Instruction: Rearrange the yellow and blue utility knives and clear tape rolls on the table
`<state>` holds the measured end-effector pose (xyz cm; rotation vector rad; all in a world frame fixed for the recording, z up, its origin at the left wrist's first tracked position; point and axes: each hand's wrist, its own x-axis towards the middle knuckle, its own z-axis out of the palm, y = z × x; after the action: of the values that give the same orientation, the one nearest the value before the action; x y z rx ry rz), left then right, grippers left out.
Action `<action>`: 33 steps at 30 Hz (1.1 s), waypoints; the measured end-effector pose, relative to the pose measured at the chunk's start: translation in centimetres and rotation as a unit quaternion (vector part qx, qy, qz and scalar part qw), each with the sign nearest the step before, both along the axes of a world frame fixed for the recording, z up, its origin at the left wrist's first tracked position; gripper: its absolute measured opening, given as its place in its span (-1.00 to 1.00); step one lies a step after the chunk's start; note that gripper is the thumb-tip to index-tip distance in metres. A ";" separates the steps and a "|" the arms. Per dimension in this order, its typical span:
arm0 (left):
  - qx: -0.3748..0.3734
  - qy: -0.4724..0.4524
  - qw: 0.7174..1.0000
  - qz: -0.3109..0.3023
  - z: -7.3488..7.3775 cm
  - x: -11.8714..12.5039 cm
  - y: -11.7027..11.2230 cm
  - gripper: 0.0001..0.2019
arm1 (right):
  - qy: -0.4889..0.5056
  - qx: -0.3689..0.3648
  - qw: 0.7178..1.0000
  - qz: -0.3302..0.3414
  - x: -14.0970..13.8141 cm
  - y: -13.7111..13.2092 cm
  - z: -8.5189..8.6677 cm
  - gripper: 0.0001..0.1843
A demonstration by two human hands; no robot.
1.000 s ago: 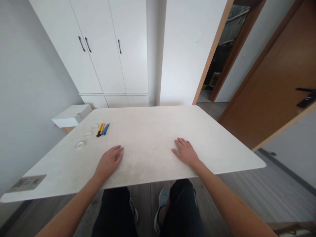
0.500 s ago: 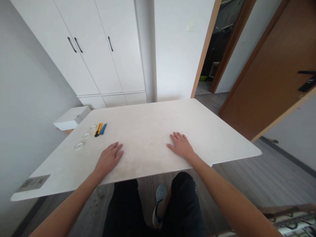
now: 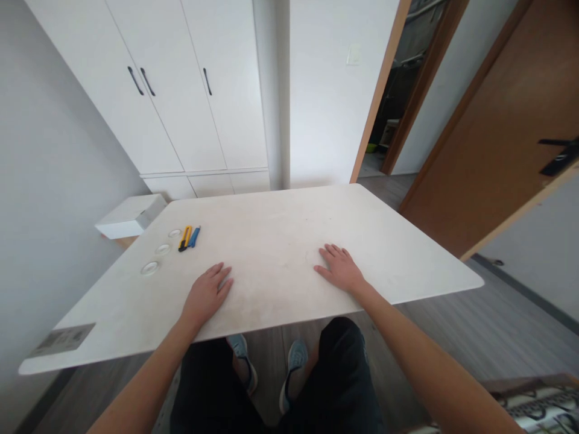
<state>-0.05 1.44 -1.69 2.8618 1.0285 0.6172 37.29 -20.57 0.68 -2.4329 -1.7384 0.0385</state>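
My left hand lies flat, palm down, on the white table near its front edge, fingers stretched out and holding nothing. My right hand rests the same way further right, fingers slightly spread. At the table's left side lie a yellow utility knife and a blue utility knife side by side. Three clear rolls of tape sit in a row just left of the knives. Both hands are well apart from these items.
A grey label is stuck near the table's front left corner. A white box stands beyond the left edge. White cupboards fill the back wall. An open brown door is at the right. My legs show under the table.
My hands have stayed flat on the table. The view has shifted slightly as my head moved, and my left foot has come into sight under the table.
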 end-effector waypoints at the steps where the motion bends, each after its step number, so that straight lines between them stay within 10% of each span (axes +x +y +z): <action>1: -0.003 -0.004 1.000 0.002 0.0 0.0 0.0 -0.45 | -0.002 0.003 1.000 0.000 0.1 0.0 -0.1 -0.20; 23: -0.013 -0.020 1.000 0.010 0.4 0.4 -0.7 -0.55 | -0.008 0.032 0.999 -0.016 0.3 0.7 -1.1 -0.29; 28: -0.038 -0.040 0.998 0.024 0.8 0.6 -1.2 -0.61 | 0.032 0.047 0.996 0.062 -4.5 7.1 1.1 -0.51; 33: -0.071 -0.058 0.995 0.032 1.3 0.5 -1.6 -0.64 | 0.088 0.024 0.966 0.243 -16.6 19.0 6.1 -0.59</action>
<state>0.49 -0.16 -0.39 2.6471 1.1034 0.6748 20.67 -1.62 6.74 -1.8472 -2.1688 0.2534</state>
